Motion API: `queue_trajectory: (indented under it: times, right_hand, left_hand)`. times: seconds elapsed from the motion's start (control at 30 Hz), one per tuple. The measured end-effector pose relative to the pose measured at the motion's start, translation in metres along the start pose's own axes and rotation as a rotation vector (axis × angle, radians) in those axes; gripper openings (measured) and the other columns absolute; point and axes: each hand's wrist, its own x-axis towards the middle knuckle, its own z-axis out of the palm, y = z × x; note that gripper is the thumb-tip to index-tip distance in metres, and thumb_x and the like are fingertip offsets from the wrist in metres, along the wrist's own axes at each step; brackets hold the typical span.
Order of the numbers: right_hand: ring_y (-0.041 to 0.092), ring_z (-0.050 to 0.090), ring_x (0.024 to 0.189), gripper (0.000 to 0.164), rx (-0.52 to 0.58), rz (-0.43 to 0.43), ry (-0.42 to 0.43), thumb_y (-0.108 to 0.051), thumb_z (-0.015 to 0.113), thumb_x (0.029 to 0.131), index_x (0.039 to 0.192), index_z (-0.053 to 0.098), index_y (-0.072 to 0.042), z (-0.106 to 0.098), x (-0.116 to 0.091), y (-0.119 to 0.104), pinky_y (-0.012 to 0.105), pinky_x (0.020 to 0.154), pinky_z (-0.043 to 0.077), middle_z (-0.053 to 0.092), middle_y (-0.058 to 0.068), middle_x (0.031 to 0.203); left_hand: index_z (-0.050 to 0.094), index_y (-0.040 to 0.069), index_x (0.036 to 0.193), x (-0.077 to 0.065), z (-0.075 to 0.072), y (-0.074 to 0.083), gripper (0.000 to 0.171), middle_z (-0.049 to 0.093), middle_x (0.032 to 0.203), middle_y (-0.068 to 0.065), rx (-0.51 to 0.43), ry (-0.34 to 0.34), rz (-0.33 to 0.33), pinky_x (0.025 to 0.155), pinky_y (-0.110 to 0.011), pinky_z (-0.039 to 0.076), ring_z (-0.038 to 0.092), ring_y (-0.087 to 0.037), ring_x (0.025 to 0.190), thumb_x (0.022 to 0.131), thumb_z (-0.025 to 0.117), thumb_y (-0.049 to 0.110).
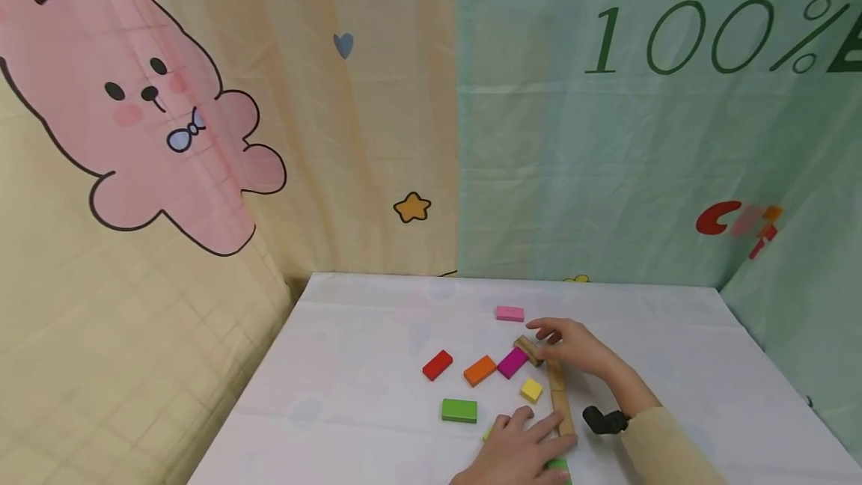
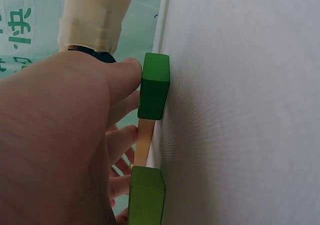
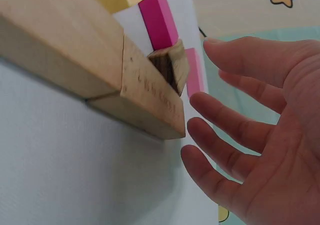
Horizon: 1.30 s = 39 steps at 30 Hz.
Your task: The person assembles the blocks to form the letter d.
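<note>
Two plain wooden blocks (image 1: 556, 379) lie end to end in a line on the table. My left hand (image 1: 515, 451) spreads its fingers over the near end of this line, and its thumb touches a dark green block (image 2: 155, 85). A lighter green block (image 2: 146, 195) is partly hidden by that hand in the head view. Past the line's far end, my right hand (image 1: 575, 344) hovers with loosely bent fingers, holding nothing. Close to it a brown-striped wooden block (image 1: 528, 349) leans askew beside a magenta block (image 1: 512, 363). A yellow block (image 1: 531, 391) sits left of the line.
Further left on the white table (image 1: 364, 365) are an orange block (image 1: 480, 370), a red block (image 1: 438, 365) and a green block (image 1: 459, 411). A pink block (image 1: 509, 313) lies farther back. Patterned curtains (image 1: 377, 133) hang behind the table.
</note>
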Motion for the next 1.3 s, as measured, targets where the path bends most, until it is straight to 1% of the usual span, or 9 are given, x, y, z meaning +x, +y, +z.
queue_trajectory:
  times: [0.1, 0.17, 0.33, 0.43, 0.63, 0.87, 1.1, 1.3]
  right_hand:
    - [0.024, 0.06, 0.1, 0.045, 0.009, -0.006, -0.04, -0.013, 0.077, 0.088, 0.132, 0.066, -0.016, 0.0, 0.007, 0.006, 0.043, 0.082, 0.055, 0.066, 0.005, 0.112]
    - [0.024, 0.06, 0.098, 0.047, 0.011, -0.014, -0.069, -0.015, 0.078, 0.088, 0.133, 0.065, -0.017, 0.0, 0.011, 0.01, 0.042, 0.082, 0.056, 0.066, 0.005, 0.11]
    - [0.026, 0.059, 0.1, 0.054, 0.02, -0.035, -0.14, -0.024, 0.081, 0.087, 0.137, 0.062, -0.016, -0.001, 0.017, 0.018, 0.043, 0.083, 0.054, 0.064, 0.007, 0.115]
    - [0.027, 0.057, 0.101, 0.057, 0.028, -0.041, -0.162, -0.026, 0.081, 0.086, 0.139, 0.06, -0.015, -0.002, 0.016, 0.021, 0.044, 0.084, 0.053, 0.063, 0.009, 0.118]
    - [0.026, 0.054, 0.097, 0.057, 0.007, -0.043, -0.152, -0.024, 0.083, 0.084, 0.137, 0.063, -0.017, 0.002, 0.018, 0.024, 0.039, 0.079, 0.051, 0.061, 0.007, 0.115]
    - [0.026, 0.052, 0.094, 0.056, -0.013, -0.04, -0.152, -0.02, 0.084, 0.082, 0.135, 0.064, -0.017, 0.006, 0.02, 0.021, 0.037, 0.075, 0.051, 0.059, 0.007, 0.111]
    - [0.025, 0.051, 0.093, 0.054, -0.033, -0.03, -0.142, -0.02, 0.085, 0.082, 0.132, 0.066, -0.021, 0.006, 0.021, 0.017, 0.037, 0.075, 0.05, 0.058, 0.006, 0.108]
    - [0.026, 0.052, 0.093, 0.052, -0.035, -0.046, -0.14, -0.018, 0.084, 0.082, 0.13, 0.066, -0.018, 0.007, 0.019, 0.012, 0.038, 0.074, 0.052, 0.059, 0.008, 0.108]
  left_hand:
    - [0.028, 0.05, 0.154, 0.0, -0.001, 0.0, 0.055, 0.02, 0.163, 0.019, -0.005, -0.011, -0.005, 0.092, -0.032, 0.041, 0.037, -0.018, 0.133, 0.101, 0.029, 0.064]
    - [0.027, 0.05, 0.155, 0.0, 0.0, -0.001, 0.055, 0.02, 0.163, 0.019, -0.007, -0.013, -0.004, 0.092, -0.033, 0.041, 0.037, -0.018, 0.134, 0.102, 0.029, 0.064]
    - [0.026, 0.05, 0.155, 0.002, 0.001, -0.002, 0.055, 0.018, 0.163, 0.02, -0.028, -0.027, -0.005, 0.094, -0.035, 0.042, 0.037, -0.019, 0.135, 0.102, 0.028, 0.064]
    - [0.026, 0.051, 0.155, 0.002, 0.0, -0.001, 0.055, 0.018, 0.163, 0.02, -0.035, -0.032, -0.006, 0.094, -0.036, 0.042, 0.037, -0.019, 0.134, 0.101, 0.029, 0.064]
    - [0.029, 0.05, 0.154, 0.001, -0.002, 0.001, 0.054, 0.019, 0.163, 0.02, -0.026, -0.024, -0.009, 0.091, -0.036, 0.043, 0.038, -0.018, 0.133, 0.102, 0.031, 0.064]
    - [0.027, 0.051, 0.154, 0.0, -0.004, 0.002, 0.055, 0.018, 0.163, 0.02, -0.028, -0.043, -0.015, 0.095, -0.039, 0.044, 0.038, -0.018, 0.134, 0.101, 0.032, 0.064]
    - [0.029, 0.049, 0.154, -0.001, -0.005, 0.002, 0.053, 0.018, 0.163, 0.019, -0.014, -0.005, -0.006, 0.092, -0.037, 0.043, 0.037, -0.017, 0.134, 0.103, 0.03, 0.063]
    - [0.03, 0.05, 0.154, -0.001, -0.004, 0.001, 0.053, 0.02, 0.163, 0.02, -0.016, -0.004, -0.007, 0.091, -0.037, 0.043, 0.038, -0.018, 0.133, 0.102, 0.032, 0.063]
